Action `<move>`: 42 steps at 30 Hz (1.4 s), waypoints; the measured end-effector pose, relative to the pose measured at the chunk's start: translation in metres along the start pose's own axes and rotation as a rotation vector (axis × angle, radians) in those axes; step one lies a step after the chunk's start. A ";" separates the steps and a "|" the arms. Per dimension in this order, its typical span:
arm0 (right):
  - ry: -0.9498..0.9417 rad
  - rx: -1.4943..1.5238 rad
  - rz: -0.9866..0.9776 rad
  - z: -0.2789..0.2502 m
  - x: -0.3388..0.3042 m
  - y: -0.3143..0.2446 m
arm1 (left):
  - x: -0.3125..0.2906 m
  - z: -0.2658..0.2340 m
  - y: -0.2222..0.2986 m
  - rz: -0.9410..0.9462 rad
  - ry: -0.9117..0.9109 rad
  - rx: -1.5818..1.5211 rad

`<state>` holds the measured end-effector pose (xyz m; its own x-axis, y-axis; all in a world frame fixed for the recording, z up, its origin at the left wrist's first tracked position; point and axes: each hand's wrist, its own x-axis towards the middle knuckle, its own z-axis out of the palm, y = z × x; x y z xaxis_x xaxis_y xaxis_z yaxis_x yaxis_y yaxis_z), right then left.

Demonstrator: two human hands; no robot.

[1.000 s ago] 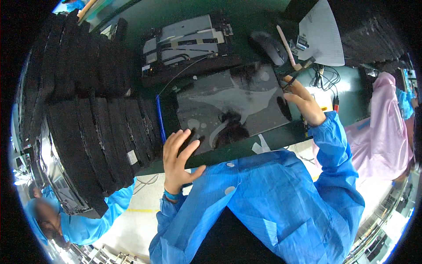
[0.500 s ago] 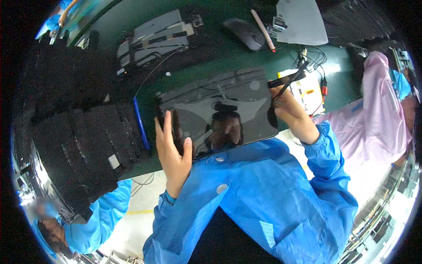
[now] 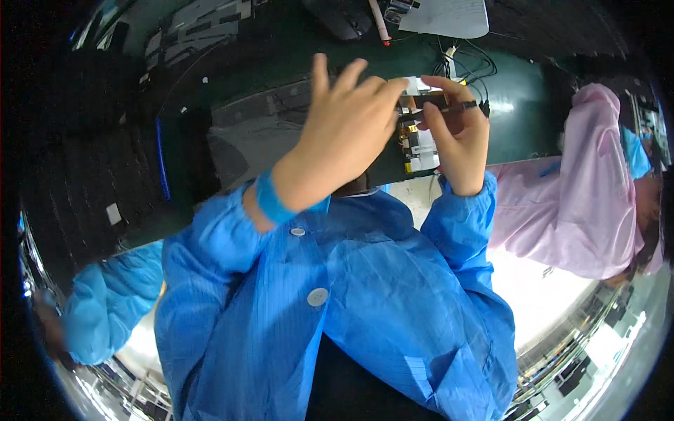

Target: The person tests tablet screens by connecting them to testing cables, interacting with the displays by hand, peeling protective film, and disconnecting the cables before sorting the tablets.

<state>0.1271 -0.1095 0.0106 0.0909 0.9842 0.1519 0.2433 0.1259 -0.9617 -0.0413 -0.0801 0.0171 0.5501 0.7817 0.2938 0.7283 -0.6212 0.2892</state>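
My left hand (image 3: 347,130), a blue band at its wrist, reaches over to the right. Two of its fingers are raised and spread; the others bend down at the parts pack, where their grip and the thumb are hidden. My right hand (image 3: 460,137) pinches a slim dark pointed tool (image 3: 466,106) between thumb and forefinger, its thin tip towards the left hand. Below both hands lies a pack of white, black and yellow parts (image 3: 423,151). A glossy black panel (image 3: 246,137) lies flat on the table, partly covered by my left hand and forearm.
Black stacked pieces (image 3: 77,175) and a blue strip (image 3: 162,161) are at the left. Along the back are a mouse (image 3: 340,17), a pink pen (image 3: 380,22), a white sheet (image 3: 449,15) and cables (image 3: 484,63). A person in pink (image 3: 597,189) sits right, another in blue (image 3: 105,302) left.
Both hands have let go of or moved off the black panel's sides. It lies flat on the table now. My left hand has crossed rightwards to the parts pack, joining my right hand there.
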 end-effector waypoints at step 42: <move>-0.082 -0.279 -0.062 -0.028 -0.023 0.032 | 0.013 0.037 -0.003 -0.149 -0.084 -0.088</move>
<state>0.1597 -0.1313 -0.0171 -0.0075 0.9839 0.1785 0.5030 0.1580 -0.8497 -0.0214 -0.0661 -0.0140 0.4739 0.8648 0.1657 0.7675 -0.4979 0.4037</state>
